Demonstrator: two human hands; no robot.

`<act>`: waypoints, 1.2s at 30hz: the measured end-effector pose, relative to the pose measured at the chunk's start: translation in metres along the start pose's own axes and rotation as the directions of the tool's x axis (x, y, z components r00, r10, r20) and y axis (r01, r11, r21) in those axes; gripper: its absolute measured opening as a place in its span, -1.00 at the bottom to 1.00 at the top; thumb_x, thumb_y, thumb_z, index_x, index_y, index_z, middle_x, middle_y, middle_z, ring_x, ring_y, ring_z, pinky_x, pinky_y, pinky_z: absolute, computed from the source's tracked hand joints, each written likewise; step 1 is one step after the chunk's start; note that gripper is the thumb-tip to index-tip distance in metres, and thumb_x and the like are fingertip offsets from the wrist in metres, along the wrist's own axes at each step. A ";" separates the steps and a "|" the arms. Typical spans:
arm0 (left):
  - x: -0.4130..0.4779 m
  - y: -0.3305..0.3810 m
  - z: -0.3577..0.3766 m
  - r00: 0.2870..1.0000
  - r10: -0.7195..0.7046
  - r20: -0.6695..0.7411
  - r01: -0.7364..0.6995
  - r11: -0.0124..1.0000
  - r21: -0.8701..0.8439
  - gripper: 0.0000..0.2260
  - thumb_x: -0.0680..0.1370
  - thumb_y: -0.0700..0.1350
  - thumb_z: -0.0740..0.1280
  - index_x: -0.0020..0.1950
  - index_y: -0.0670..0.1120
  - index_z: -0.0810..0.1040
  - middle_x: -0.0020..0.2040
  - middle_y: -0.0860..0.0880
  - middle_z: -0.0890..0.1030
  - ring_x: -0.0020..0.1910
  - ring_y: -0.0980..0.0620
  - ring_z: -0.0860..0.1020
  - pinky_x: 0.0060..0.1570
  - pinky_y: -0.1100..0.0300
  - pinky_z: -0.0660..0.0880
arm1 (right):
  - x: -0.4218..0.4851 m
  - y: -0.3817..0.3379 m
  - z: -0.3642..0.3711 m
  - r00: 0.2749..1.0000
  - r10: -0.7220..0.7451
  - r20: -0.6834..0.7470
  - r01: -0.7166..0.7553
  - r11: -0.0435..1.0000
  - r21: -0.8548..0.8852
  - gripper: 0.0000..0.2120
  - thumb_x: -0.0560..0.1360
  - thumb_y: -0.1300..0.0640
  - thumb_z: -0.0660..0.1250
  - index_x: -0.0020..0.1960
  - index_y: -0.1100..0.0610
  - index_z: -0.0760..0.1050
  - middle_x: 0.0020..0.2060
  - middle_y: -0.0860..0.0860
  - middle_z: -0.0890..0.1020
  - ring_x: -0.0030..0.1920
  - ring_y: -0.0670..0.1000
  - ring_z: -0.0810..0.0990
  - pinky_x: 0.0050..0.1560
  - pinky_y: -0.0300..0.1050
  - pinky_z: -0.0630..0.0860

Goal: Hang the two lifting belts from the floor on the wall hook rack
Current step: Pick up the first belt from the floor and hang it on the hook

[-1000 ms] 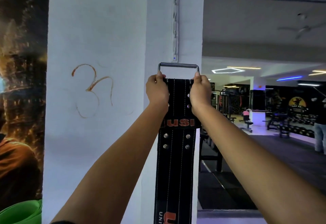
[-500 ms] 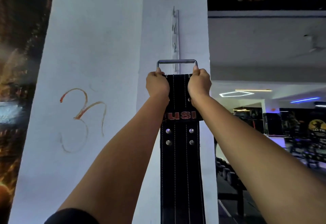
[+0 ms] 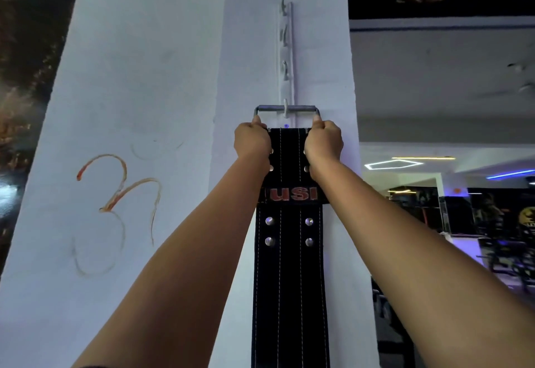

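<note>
- Now the black lifting belt (image 3: pixel 289 266) is up at the wall hook rack (image 3: pixel 286 49), its metal buckle (image 3: pixel 287 108) lying across the lowest hook (image 3: pixel 285 110); the bar seems caught on that hook, though I cannot tell whether the hook bears the weight yet.
- Judging by this, the first belt is nearly hung: what is left is to let the buckle settle and let go (the second belt is not in view, so presumably it has yet to be fetched and hung).
- Both arms reach up and forward, nearly straight.
- Left hand (image 3: pixel 252 142) and right hand (image 3: pixel 323 142) each have their fingers curled tight around the belt's top edge, just under the buckle's corners, knuckles toward the camera.
- Below the hands, the strap hangs straight down against the white pillar (image 3: pixel 139 92).
</note>
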State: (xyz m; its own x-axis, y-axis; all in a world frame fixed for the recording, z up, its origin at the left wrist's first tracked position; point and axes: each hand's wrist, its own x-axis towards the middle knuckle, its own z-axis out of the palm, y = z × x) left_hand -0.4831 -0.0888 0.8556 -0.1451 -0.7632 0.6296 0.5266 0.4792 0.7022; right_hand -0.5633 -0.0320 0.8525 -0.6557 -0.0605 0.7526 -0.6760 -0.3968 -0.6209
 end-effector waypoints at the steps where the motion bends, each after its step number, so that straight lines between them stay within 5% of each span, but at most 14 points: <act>1: -0.001 -0.004 -0.001 1.000 0.014 0.002 -0.014 1.000 0.008 -0.74 0.64 -0.05 0.09 -0.08 -0.17 0.46 -0.24 -0.07 0.48 -0.44 0.02 0.37 -0.45 0.20 0.32 | -0.001 0.004 0.001 1.000 -0.003 0.001 0.003 1.000 -0.004 -0.62 0.61 0.02 0.00 -0.36 0.08 0.21 -0.39 -0.03 0.35 -0.27 0.07 0.39 -0.36 -0.12 0.27; 5: -0.006 -0.007 -0.007 0.999 0.051 0.012 -0.051 0.999 0.002 -0.72 0.63 -0.03 0.11 -0.14 -0.16 0.47 -0.36 -0.03 0.44 -0.46 0.03 0.40 -0.44 0.21 0.37 | -0.003 0.005 -0.001 1.000 -0.011 -0.002 0.011 1.000 -0.013 -0.64 0.61 -0.01 0.02 -0.31 0.12 0.27 -0.39 -0.04 0.36 -0.22 0.10 0.41 -0.24 -0.06 0.35; 8: -0.013 -0.007 -0.011 0.997 0.073 0.014 -0.074 0.996 0.048 -0.70 0.63 -0.03 0.12 -0.25 -0.12 0.38 -0.39 -0.03 0.37 -0.56 0.12 0.37 -0.62 0.32 0.30 | -0.006 0.003 -0.003 1.000 -0.009 0.016 0.009 0.999 -0.031 -0.68 0.59 -0.05 0.06 -0.13 0.19 0.32 -0.37 -0.03 0.38 -0.19 0.11 0.43 -0.20 -0.05 0.37; 12: -0.023 -0.008 -0.018 0.995 0.048 0.083 -0.055 0.996 0.074 -0.72 0.61 -0.02 0.18 0.17 -0.20 0.41 -0.15 -0.04 0.48 -0.36 0.12 0.42 -0.50 0.24 0.41 | -0.013 -0.001 -0.010 0.997 -0.025 0.074 0.031 0.996 -0.084 -0.67 0.54 -0.11 0.17 -0.08 0.18 0.33 -0.28 0.02 0.47 -0.22 0.11 0.48 -0.21 -0.03 0.56; 14: -0.029 -0.008 -0.023 0.991 0.068 0.112 -0.082 0.989 0.123 -0.68 0.60 -0.03 0.18 0.25 -0.20 0.36 -0.18 0.01 0.46 -0.34 0.14 0.42 -0.56 0.31 0.43 | -0.021 -0.003 -0.016 0.993 -0.027 0.114 0.041 0.992 -0.120 -0.63 0.52 -0.11 0.21 -0.02 0.22 0.37 -0.18 0.07 0.52 -0.32 0.04 0.48 -0.42 -0.23 0.51; 16: -0.037 -0.007 -0.030 0.985 0.097 0.144 -0.126 0.971 0.202 -0.66 0.60 -0.01 0.18 0.29 -0.18 0.33 -0.11 -0.01 0.52 -0.30 0.11 0.47 -0.45 0.31 0.47 | -0.032 -0.004 -0.023 0.990 -0.028 0.138 0.049 0.987 -0.150 -0.59 0.50 -0.10 0.25 0.09 0.25 0.41 -0.11 0.08 0.55 -0.37 -0.02 0.49 -0.36 -0.15 0.56; 20: -0.056 -0.005 -0.043 0.970 0.110 0.217 -0.178 0.930 0.322 -0.59 0.58 0.03 0.20 0.34 -0.17 0.30 0.22 -0.16 0.53 0.08 -0.11 0.56 0.07 0.04 0.51 | -0.059 -0.007 -0.040 0.981 -0.035 0.190 0.079 0.970 -0.230 -0.53 0.49 -0.10 0.27 0.25 0.20 0.35 -0.02 0.03 0.47 -0.06 0.07 0.56 -0.06 -0.12 0.43; 25: -0.094 -0.007 -0.068 0.934 0.151 0.325 -0.301 0.821 0.484 -0.57 0.57 -0.05 0.24 0.38 -0.19 0.28 0.31 -0.15 0.46 0.26 -0.11 0.46 0.17 0.08 0.40 | -0.106 -0.009 -0.057 0.963 -0.090 0.252 0.188 0.900 -0.394 -0.51 0.51 -0.02 0.28 0.33 0.22 0.31 0.26 0.16 0.48 0.24 0.14 0.46 0.04 -0.19 0.32; 30: -0.144 -0.015 -0.107 0.890 0.180 0.419 -0.424 0.666 0.613 -0.60 0.56 -0.05 0.22 0.36 -0.16 0.31 0.29 -0.15 0.48 0.26 -0.14 0.45 0.20 -0.03 0.39 | -0.170 -0.012 -0.079 0.955 -0.069 0.288 0.207 0.849 -0.486 -0.47 0.51 0.01 0.27 0.40 0.16 0.25 0.34 0.14 0.41 0.26 0.14 0.47 0.27 -0.02 0.37; 36: -0.224 -0.036 -0.179 0.897 0.070 0.437 -0.377 0.636 0.673 -0.58 0.58 -0.02 0.20 0.40 -0.13 0.30 0.36 -0.12 0.45 0.31 -0.12 0.43 0.25 -0.03 0.35 | -0.274 -0.003 -0.106 0.920 0.080 0.383 0.154 0.826 -0.542 -0.48 0.52 0.01 0.27 0.41 0.18 0.25 0.39 0.13 0.38 0.38 0.10 0.36 0.34 -0.05 0.30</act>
State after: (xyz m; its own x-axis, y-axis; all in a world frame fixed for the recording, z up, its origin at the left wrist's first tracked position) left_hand -0.3198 -0.0125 0.6296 -0.4592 -0.4616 0.7589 -0.1741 0.8846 0.4327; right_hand -0.4167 0.0830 0.6250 -0.5289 -0.4383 0.7268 -0.8415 0.1598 -0.5160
